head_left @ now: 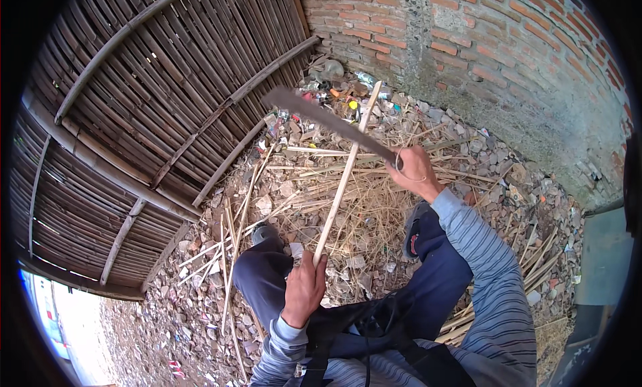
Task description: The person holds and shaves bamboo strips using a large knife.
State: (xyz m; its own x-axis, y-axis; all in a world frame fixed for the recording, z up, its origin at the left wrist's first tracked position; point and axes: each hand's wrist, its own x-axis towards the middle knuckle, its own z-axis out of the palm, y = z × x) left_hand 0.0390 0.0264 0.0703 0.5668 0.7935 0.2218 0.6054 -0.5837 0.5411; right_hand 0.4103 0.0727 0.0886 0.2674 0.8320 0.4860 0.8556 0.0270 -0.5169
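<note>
My left hand (305, 288) is closed around the lower end of a long, pale bamboo strip (340, 194), which slants up and away from me toward the far wall. In my right hand (414, 174) is the handle of a machete (321, 114). Its dark, long blade points to the upper left and crosses over the strip in this view; I cannot tell whether the two touch. A thin loop hangs at the handle by my fingers. Between my knees and beyond lie thin shavings (368, 216) and more strips (314, 166).
Stony rubble (200, 313) covers the ground, with loose litter (341, 96) in the far corner. A bamboo-slat wall (180, 73) stands at the left, a brick wall (481, 59) at the far right. Long strips (231, 273) lie beside my left leg, others (538, 260) at my right.
</note>
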